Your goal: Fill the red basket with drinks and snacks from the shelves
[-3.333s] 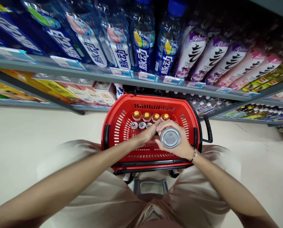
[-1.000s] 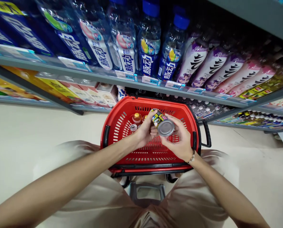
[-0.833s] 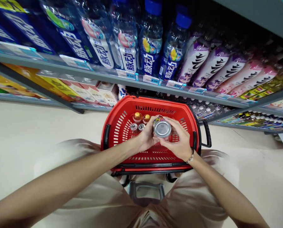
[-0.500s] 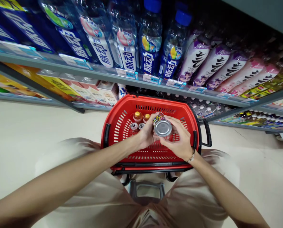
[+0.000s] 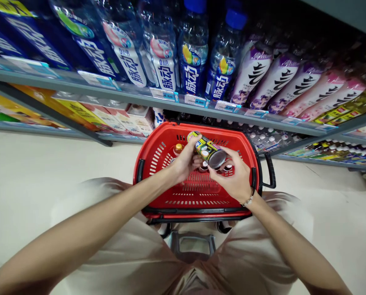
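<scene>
A dark can (image 5: 208,150) with a yellow, green and white label lies tilted between my two hands, above the red shopping basket (image 5: 158,200). My left hand (image 5: 187,162) grips its far-left end, fingers curled below it. My right hand (image 5: 233,170) pinches the near-right end by the silvery base, thumb below and fingers above. Beneath the hands, a bottle with an orange cap (image 5: 178,148) stands in the basket. Other tops in there are partly hidden by the can and my fingers.
A shelf edge (image 5: 133,95) with price tags runs across behind the basket. Blue-labelled drink bottles (image 5: 166,67) and white-and-purple bottles (image 5: 253,76) stand on it. Cartons (image 5: 139,114) sit lower left. The basket's black handle (image 5: 270,170) sticks out right. A grey stool (image 5: 192,243) shows between my legs.
The can has turned from end-on to lying sideways, so its label now shows. My left hand has shifted to its far end; my right hand stays at the base end.
</scene>
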Tool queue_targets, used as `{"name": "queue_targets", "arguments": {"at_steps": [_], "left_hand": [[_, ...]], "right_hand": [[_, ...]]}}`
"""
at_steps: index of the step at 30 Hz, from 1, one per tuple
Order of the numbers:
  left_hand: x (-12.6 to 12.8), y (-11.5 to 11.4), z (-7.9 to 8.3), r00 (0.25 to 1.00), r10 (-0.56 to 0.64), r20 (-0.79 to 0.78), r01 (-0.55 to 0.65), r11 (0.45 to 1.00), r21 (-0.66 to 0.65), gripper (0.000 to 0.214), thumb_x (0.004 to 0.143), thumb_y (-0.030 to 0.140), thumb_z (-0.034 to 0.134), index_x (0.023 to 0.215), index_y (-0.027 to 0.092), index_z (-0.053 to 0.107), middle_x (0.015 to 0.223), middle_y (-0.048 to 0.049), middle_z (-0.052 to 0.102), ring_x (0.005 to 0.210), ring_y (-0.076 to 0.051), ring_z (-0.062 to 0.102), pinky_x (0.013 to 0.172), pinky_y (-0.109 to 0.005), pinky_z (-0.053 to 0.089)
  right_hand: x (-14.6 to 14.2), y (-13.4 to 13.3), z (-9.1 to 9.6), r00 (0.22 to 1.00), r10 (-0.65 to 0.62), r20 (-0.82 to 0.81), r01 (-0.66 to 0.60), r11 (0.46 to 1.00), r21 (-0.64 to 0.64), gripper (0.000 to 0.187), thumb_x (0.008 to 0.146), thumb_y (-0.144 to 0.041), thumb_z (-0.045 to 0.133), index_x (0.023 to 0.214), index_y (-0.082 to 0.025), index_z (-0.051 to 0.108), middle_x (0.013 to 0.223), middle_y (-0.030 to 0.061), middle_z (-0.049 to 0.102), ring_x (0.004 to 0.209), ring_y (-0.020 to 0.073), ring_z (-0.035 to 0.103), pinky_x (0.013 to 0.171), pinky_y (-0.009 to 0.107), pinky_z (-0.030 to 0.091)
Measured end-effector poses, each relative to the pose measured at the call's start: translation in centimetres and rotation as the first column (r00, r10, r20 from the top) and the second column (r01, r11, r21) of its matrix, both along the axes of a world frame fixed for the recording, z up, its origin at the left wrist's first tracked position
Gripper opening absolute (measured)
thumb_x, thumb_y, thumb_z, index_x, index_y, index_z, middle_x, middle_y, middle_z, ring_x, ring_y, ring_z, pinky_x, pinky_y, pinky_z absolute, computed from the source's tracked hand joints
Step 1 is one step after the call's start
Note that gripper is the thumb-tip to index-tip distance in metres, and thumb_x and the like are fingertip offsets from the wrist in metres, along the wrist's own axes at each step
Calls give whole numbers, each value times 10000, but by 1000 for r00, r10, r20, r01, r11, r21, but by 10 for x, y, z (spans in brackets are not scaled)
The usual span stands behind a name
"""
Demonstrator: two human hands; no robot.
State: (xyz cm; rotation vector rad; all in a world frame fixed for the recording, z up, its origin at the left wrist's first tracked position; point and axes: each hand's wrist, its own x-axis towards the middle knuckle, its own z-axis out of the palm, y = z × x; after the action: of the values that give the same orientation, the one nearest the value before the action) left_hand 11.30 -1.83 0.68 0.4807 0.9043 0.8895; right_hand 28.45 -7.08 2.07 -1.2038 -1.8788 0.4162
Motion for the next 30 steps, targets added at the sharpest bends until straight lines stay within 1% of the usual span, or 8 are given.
{"name": "queue_targets", "arguments": {"at_steps": [3, 7, 10, 13, 17, 21, 25, 30], "left_hand": [[-14, 10, 13, 991, 81, -111, -66, 990, 128, 585, 696, 639, 832, 689, 215, 429, 558, 78, 336, 443, -46, 233, 405, -187, 188], [-36, 20, 28, 933, 109, -342, 34, 922, 386, 527, 770, 660, 755, 708, 214, 481, 562, 77, 297, 465, -68, 226, 438, -221, 188], [-51, 22, 34, 780, 175, -600, 225, 817, 531, 452, 758, 581, 796, 774, 173, 603, 621, 36, 457, 524, -83, 348, 483, -228, 235], [-58, 21, 32, 636, 218, -740, 347, 776, 526, 397, 765, 521, 790, 824, 166, 621, 637, 27, 529, 544, -93, 399, 510, -227, 267], [-53, 17, 24, 480, 197, -855, 493, 745, 449, 343, 821, 514, 700, 830, 194, 576, 577, 50, 508, 495, -101, 393, 501, -232, 267], [-34, 10, 13, 106, 194, -975, 759, 618, 205, 381, 830, 555, 690, 944, 195, 638, 730, -29, 697, 653, -213, 653, 628, -293, 436], [-3, 10, -18, -238, 244, -940, 925, 352, -143, 502, 861, 564, 690, 1139, 147, 666, 957, -145, 775, 934, -360, 753, 794, -391, 527], [52, 13, -70, -324, 159, -932, 942, 140, -304, 518, 892, 511, 749, 1186, 90, 678, 1051, -169, 755, 981, -318, 742, 876, -440, 584]], "right_hand": [[1, 4, -1, 997, -70, 10, 71, 997, -31, 572, 805, -295, 824, 1319, -189, 595, 1173, 78, 752, 694, 148, 705, 706, 305, 619], [4, 12, -7, 987, -83, 140, 96, 991, -88, 541, 791, -320, 831, 1256, -184, 590, 1145, 87, 751, 910, 240, 740, 817, 359, 596], [3, 17, -12, 960, -54, 275, 109, 976, -189, 504, 815, -331, 806, 1225, -156, 571, 1149, 128, 739, 1012, 303, 730, 845, 392, 571], [0, 21, -12, 892, 63, 448, 102, 937, -335, 488, 871, -361, 763, 1236, -117, 549, 1119, 154, 740, 1001, 332, 739, 800, 382, 552], [1, 25, -8, 727, 305, 616, 4, 894, -447, 589, 947, -435, 708, 1366, -64, 525, 1131, 192, 749, 1022, 362, 752, 805, 394, 549], [13, 28, 0, 564, 503, 655, -6, 796, -606, 422, 982, -345, 677, 1307, -77, 656, 1193, 212, 754, 1186, 355, 717, 999, 431, 537], [32, 41, 15, 602, 483, 636, 111, 738, -665, 335, 1032, -299, 579, 1248, -95, 735, 1290, 218, 734, 1243, 328, 702, 1016, 415, 554], [47, 65, 27, 663, 384, 643, 161, 765, -623, 324, 1047, -183, 520, 1237, -55, 749, 1264, 233, 739, 1247, 327, 702, 1012, 434, 567]]}}
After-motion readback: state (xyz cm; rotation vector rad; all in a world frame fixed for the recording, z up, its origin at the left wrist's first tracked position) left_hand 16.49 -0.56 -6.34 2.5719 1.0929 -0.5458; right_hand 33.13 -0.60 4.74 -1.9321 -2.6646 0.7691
